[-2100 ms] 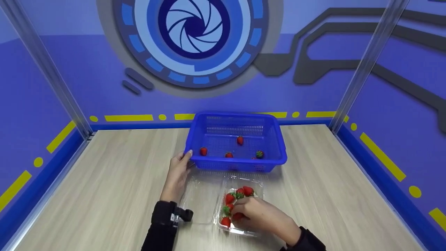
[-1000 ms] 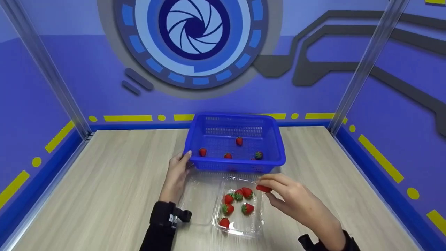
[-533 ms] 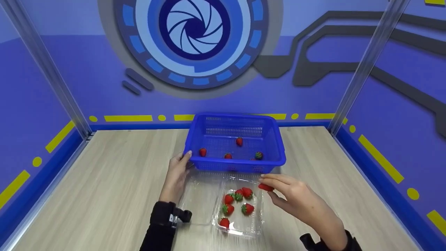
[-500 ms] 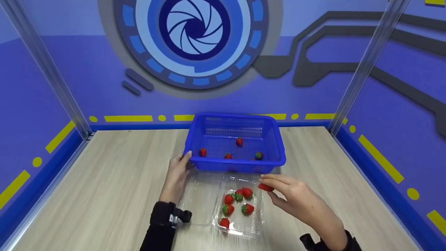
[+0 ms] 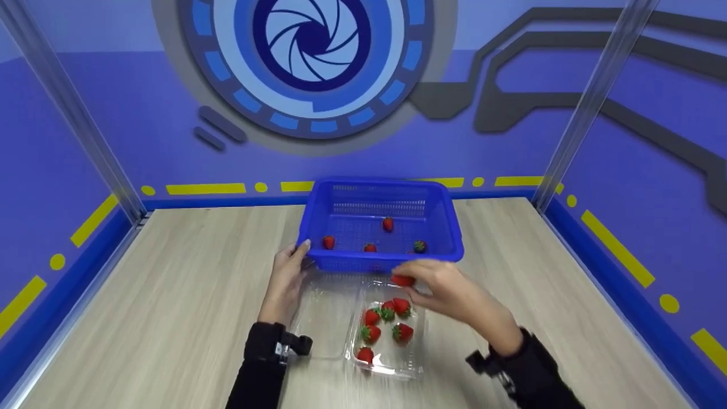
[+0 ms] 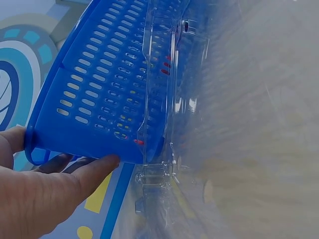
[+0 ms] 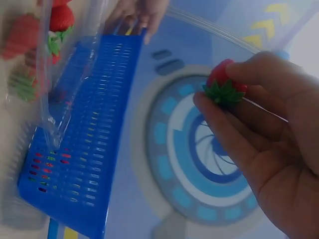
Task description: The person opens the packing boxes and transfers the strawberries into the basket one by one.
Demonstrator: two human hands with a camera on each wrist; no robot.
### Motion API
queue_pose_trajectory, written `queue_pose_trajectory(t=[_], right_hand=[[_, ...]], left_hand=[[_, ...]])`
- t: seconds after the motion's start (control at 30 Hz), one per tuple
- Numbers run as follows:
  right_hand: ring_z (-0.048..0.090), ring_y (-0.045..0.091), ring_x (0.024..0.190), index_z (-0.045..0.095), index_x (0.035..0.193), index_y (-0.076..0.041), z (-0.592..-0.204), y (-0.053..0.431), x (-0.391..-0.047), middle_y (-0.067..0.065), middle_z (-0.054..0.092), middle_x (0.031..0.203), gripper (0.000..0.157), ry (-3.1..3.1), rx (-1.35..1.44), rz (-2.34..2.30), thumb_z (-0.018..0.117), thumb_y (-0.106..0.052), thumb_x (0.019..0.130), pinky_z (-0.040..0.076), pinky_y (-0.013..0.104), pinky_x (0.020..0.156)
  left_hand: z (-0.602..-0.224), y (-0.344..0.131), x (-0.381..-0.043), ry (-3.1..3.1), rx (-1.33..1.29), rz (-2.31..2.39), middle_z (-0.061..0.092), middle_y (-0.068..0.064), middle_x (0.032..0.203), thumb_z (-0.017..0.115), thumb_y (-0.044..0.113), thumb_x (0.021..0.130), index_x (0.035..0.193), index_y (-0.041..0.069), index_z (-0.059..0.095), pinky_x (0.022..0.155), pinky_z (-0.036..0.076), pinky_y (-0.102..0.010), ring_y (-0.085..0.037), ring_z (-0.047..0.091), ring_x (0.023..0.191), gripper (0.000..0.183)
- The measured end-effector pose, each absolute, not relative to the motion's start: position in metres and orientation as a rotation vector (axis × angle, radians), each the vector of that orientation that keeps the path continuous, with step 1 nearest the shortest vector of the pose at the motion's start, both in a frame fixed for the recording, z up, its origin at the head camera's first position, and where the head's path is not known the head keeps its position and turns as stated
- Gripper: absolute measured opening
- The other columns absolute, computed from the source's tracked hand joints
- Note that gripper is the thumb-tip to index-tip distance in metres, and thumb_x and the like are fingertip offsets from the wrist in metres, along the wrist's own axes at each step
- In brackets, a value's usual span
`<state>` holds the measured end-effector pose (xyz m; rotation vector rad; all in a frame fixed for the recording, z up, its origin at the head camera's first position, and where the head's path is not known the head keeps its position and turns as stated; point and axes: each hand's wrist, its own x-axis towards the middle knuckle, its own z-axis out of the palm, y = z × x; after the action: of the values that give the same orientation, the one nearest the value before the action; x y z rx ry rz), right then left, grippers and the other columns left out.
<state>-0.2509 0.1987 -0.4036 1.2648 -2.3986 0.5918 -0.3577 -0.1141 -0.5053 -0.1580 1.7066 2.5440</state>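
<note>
My left hand [image 5: 287,278] grips the near left corner of the blue basket [image 5: 386,257], thumb on the rim and fingers beneath it, as the left wrist view [image 6: 55,186] also shows. Several strawberries [image 5: 388,224] lie spread on the basket floor. Between thumb and fingertips, my right hand [image 5: 448,289] pinches one strawberry [image 7: 225,82] with green leaves, above the far end of the clear plastic box [image 5: 392,370]. Inside that box sit several more strawberries [image 5: 402,332], mostly along its left side and far end.
The box's clear lid [image 5: 324,324] lies folded out flat to the left on the wooden table [image 5: 187,295]. Behind the basket rises a blue printed wall [image 5: 272,153]; side walls stand left and right. The box lies close to the basket's near side.
My right hand first lifted a strawberry from the box out to its right edge, paused, and has now moved left and forward toward the basket. The left hand keeps its grip on the basket.
</note>
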Motion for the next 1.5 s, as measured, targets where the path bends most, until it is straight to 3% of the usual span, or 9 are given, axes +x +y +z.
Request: queue_pose_trajectory(t=[0.1, 0.27, 0.53, 1.07, 1.37, 1.5], right_hand=[[0.072, 0.022, 0.089, 0.072, 0.113, 0.0, -0.395, 0.192, -0.282, 0.011, 0.075, 0.105, 0.027, -2.433, 1.269, 0.553, 0.074, 0.0, 0.086, 0.06, 0.026, 0.075], [0.069, 0.022, 0.081, 0.073, 0.113, -0.001, -0.389, 0.194, -0.33, 0.012, 0.074, 0.099, 0.025, -2.589, 1.169, 0.452, 0.07, -0.003, 0.088, 0.059, 0.031, 0.066], [0.05, 0.016, 0.069, 0.075, 0.109, -0.003, -0.398, 0.209, -0.378, 0.01, 0.071, 0.089, 0.024, -2.84, 0.981, 0.353, 0.07, -0.003, 0.086, 0.043, 0.03, 0.061], [0.052, 0.015, 0.068, 0.075, 0.104, -0.003, -0.399, 0.217, -0.384, 0.007, 0.067, 0.083, 0.019, -2.845, 1.009, 0.353, 0.072, -0.002, 0.085, 0.046, 0.031, 0.061], [0.067, 0.023, 0.085, 0.075, 0.106, -0.001, -0.399, 0.216, -0.384, 0.012, 0.074, 0.096, 0.023, -2.843, 1.032, 0.365, 0.074, 0.003, 0.084, 0.058, 0.039, 0.074], [0.07, 0.027, 0.09, 0.076, 0.105, 0.0, -0.399, 0.214, -0.384, 0.015, 0.076, 0.102, 0.025, -2.824, 1.05, 0.367, 0.069, 0.008, 0.082, 0.059, 0.038, 0.073]], left_hand=[[-0.507, -0.115, -0.358, 1.702, -0.152, 2.553, 0.046, -0.029, 0.149, 0.055, 0.02, 0.106, 0.15, -0.008, 0.04, 0.113, 0.041, -0.05, -0.036, 0.051, 0.132, 0.054], [-0.507, -0.114, -0.357, 1.707, -0.165, 2.549, 0.046, -0.029, 0.149, 0.057, 0.021, 0.106, 0.15, -0.008, 0.041, 0.113, 0.041, -0.051, -0.037, 0.051, 0.134, 0.054], [-0.508, -0.113, -0.355, 1.733, -0.165, 2.54, 0.048, -0.03, 0.147, 0.056, 0.02, 0.106, 0.147, -0.009, 0.043, 0.111, 0.043, -0.051, -0.037, 0.052, 0.132, 0.051], [-0.505, -0.115, -0.355, 1.75, -0.161, 2.524, 0.048, -0.029, 0.148, 0.056, 0.021, 0.106, 0.149, -0.008, 0.042, 0.113, 0.042, -0.05, -0.035, 0.053, 0.133, 0.053], [-0.504, -0.114, -0.355, 1.748, -0.181, 2.517, 0.046, -0.025, 0.152, 0.058, 0.024, 0.106, 0.15, -0.005, 0.041, 0.115, 0.039, -0.048, -0.032, 0.05, 0.136, 0.056], [-0.505, -0.115, -0.356, 1.738, -0.194, 2.515, 0.047, -0.024, 0.151, 0.058, 0.025, 0.105, 0.15, -0.004, 0.042, 0.115, 0.039, -0.048, -0.031, 0.052, 0.135, 0.056]])
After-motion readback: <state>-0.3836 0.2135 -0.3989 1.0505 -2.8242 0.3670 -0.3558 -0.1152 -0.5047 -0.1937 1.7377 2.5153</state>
